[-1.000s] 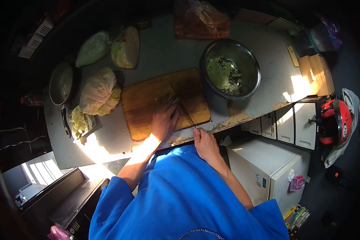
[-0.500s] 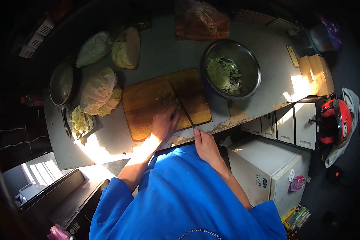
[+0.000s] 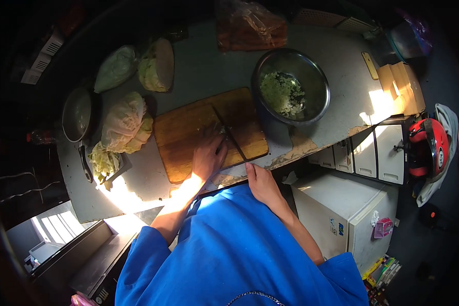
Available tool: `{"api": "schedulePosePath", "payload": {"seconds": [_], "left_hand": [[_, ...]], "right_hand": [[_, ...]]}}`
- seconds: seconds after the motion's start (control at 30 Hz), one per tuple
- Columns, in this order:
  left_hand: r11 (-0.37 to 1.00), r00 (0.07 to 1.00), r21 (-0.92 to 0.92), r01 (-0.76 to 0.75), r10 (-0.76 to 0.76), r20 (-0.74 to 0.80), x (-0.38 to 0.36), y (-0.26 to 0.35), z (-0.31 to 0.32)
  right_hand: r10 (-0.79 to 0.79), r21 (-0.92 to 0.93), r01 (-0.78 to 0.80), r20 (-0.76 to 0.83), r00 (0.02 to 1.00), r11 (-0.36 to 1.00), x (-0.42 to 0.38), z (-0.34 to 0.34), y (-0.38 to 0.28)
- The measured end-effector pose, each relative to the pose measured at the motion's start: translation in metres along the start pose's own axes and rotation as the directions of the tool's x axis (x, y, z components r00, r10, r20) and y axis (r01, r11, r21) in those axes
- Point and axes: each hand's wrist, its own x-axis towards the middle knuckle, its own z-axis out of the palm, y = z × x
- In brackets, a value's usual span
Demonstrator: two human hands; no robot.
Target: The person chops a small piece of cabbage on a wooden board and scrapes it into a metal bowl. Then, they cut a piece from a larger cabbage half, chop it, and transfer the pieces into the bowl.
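Note:
My right hand (image 3: 262, 181) grips the handle of a kitchen knife (image 3: 230, 134), whose dark blade lies slantwise over the wooden cutting board (image 3: 183, 132). Just left of the blade, my left hand (image 3: 208, 157) is low on the board with its fingers bent. Shadow dims those fingertips, and a few small pale bits (image 3: 222, 130) show beside them; what they hold I cannot make out. Beyond the board's right end, a metal bowl (image 3: 323, 94) contains chopped pale-green cabbage (image 3: 283, 94).
Left of the board sit a cabbage (image 3: 123, 120), loose leaves (image 3: 105, 160) and a frying pan (image 3: 78, 115). A cut cabbage (image 3: 156, 65) and a bagged one (image 3: 116, 69) are behind. A wrapped reddish-brown block (image 3: 252, 33), phone (image 3: 370, 65) and cardboard box (image 3: 403, 86) line the table.
The view has shifted slightly, so the table things appear a little displaced. My left hand stays beside the blade, and the knife remains in my right hand at nearly the same slant.

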Motion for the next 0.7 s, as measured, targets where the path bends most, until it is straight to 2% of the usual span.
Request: {"api": "schedulePosePath", "payload": {"seconds": [0.07, 0.13, 0.2, 0.23, 0.3, 0.37, 0.5, 0.57, 0.63, 0.7], "left_hand": [[1.000, 1.000, -0.001, -0.016, 0.016, -0.008, -0.001, -0.003, -0.001], [1.000, 0.999, -0.003, -0.031, 0.031, -0.021, -0.001, 0.000, -0.005], [0.942, 0.979, -0.280, 0.185, -0.201, -0.031, -0.003, 0.007, -0.011], [0.943, 0.979, -0.277, 0.187, -0.203, -0.033, -0.001, 0.008, -0.016], [0.944, 0.959, -0.305, 0.129, -0.197, -0.204, -0.003, 0.009, -0.026], [0.938, 0.952, -0.313, 0.147, -0.220, -0.213, -0.010, 0.001, -0.030], [0.929, 0.941, -0.332, 0.161, -0.247, -0.233, -0.019, -0.010, -0.034], [0.935, 0.940, -0.312, 0.169, -0.249, -0.235, -0.022, -0.011, -0.036], [0.938, 0.938, -0.292, 0.187, -0.258, -0.231, -0.020, -0.004, -0.042], [0.906, 0.896, -0.298, 0.299, -0.374, -0.237, -0.016, 0.004, -0.044]], "right_hand": [[-0.046, 0.168, 0.041, 0.027, 0.999, 0.985, -0.002, -0.002, 0.000], [-0.021, 0.143, 0.016, 0.033, 0.999, 0.990, -0.005, -0.005, -0.004], [0.004, 0.120, -0.008, 0.038, 0.999, 0.993, -0.007, -0.008, -0.009], [-0.007, 0.103, 0.003, 0.039, 0.999, 0.995, -0.007, -0.006, -0.012], [-0.015, 0.089, 0.011, 0.046, 0.999, 0.996, -0.005, 0.001, -0.016], [0.075, -0.152, -0.069, 0.034, 0.997, 0.986, -0.001, 0.010, -0.016], [-0.028, -0.058, 0.027, -0.009, 1.000, 0.998, 0.005, 0.008, -0.014], [-0.064, 0.058, 0.061, 0.047, 0.997, 0.996, 0.005, 0.002, -0.012], [-0.040, 0.061, 0.036, 0.070, 0.997, 0.997, 0.003, -0.005, -0.017], [0.000, 0.063, -0.006, 0.102, 0.995, 0.998, 0.000, -0.009, -0.024]]}}
